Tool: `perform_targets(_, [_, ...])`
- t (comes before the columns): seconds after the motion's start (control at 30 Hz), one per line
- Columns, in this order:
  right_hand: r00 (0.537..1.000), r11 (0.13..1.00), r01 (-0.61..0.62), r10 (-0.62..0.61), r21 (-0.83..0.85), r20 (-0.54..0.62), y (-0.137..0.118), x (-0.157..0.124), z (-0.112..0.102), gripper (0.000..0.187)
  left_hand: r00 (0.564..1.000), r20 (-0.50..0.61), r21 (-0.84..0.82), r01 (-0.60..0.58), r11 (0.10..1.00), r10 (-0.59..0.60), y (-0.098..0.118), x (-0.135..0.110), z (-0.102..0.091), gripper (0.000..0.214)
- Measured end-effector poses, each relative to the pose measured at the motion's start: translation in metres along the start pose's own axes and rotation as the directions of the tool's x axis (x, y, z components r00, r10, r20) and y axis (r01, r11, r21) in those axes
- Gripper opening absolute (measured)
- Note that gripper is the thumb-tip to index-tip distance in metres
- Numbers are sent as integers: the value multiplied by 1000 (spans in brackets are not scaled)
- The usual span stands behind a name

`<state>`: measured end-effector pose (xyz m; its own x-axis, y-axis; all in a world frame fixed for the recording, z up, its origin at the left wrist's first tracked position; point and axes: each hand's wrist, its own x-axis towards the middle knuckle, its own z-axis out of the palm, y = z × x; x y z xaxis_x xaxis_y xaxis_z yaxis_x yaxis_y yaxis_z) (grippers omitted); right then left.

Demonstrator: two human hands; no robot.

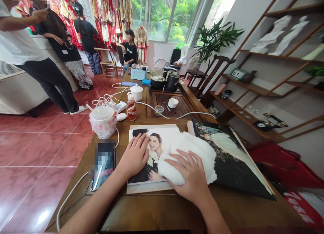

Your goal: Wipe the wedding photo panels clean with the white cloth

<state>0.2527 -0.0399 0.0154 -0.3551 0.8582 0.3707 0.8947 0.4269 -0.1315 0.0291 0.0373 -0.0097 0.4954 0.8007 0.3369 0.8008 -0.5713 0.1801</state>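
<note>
Hands: two, both yours, apart but close. Your left hand (134, 156) lies flat on a photo. Your right hand (191, 175) is spread open on a fluffy white cloth (188, 156).
Cloth: one, under your right hand, lying over the edges of both photos.
Photos: two. The small photo board (164, 139) is under your left hand and points away from you. The big photo board (235, 170) is to the right of your right hand, and its long side runs away to the right, on a slant.
Table: one wooden table (152, 217), under it all.
Phone: one phone (103, 163), left of your left hand.
Farther on: one sauce bottle (131, 107), one plastic bag (102, 122).
Far away: four other people (87, 34), one rack of red dresses (108, 18).
</note>
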Motion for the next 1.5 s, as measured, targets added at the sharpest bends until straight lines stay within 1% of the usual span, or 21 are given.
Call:
perform_targets(0.17, [992, 994, 86, -92, 64, 89, -26, 11, 7, 46, 1000, 5, -3, -3, 1000, 3, 1, 2, -1, 46])
perform_targets(0.3, [985, 989, 114, -124, 91, 116, -30, 14, 9, 49, 999, 32, -9, 4, 1000, -4, 1, 2, -1, 46])
perform_targets(0.43, [990, 991, 106, -113, 82, 88, -16, 8, 5, 47, 998, 55, -1, 15, 1000, -14, 1, 2, 0, 47])
perform_targets(0.57, [1000, 999, 31, -31, 12, -2, 8, -6, 1, 44, 998, 57, -1, 12, 1000, -12, 1, 2, 1, 46])
perform_targets(0.63, [999, 999, 11, -11, -30, -32, 19, -13, 0, 44, 999, 53, -3, 12, 1000, -12, 0, 2, 1, 46])
perform_targets(0.73, [999, 996, 3, -7, -86, -49, 26, -18, -3, 43, 999, 49, -5, 14, 1000, -14, -1, 2, 2, 47])
perform_targets(0.83, [998, 995, -34, 29, -92, -58, 18, -16, -4, 40, 999, 44, -6, 9, 1000, -9, -1, 2, 3, 47])
perform_targets(0.93, [999, 998, -39, 37, -54, -36, 3, -10, -1, 41, 999, 42, -7, 3, 1000, -3, -1, 2, 3, 47])
perform_targets(1.13, [1000, 996, 25, -26, 80, 5, -25, 5, 15, 50, 999, 53, -2, 11, 1000, -11, 0, 2, 1, 48])
perform_targets(1.23, [994, 992, 75, -82, 100, 69, -30, 11, 14, 51, 998, 61, -3, 13, 1000, -13, 1, 2, 1, 48])
perform_targets(1.3, [988, 991, 103, -112, 91, 105, -27, 14, 10, 50, 998, 56, -9, 14, 1000, -14, 1, 2, 0, 48])
perform_targets(1.37, [989, 993, 100, -106, 64, 102, -17, 15, 6, 46, 999, 43, -15, 14, 1000, -13, 1, 2, 0, 48])
perform_targets(1.43, [997, 998, 57, -58, 22, 55, -4, 16, 4, 41, 999, 35, -18, 13, 1000, -12, 0, 2, 0, 47])
perform_targets(1.5, [1000, 1000, -12, 11, -17, -12, 8, 17, 3, 37, 999, 38, -18, 15, 1000, -15, -1, 2, 0, 47])
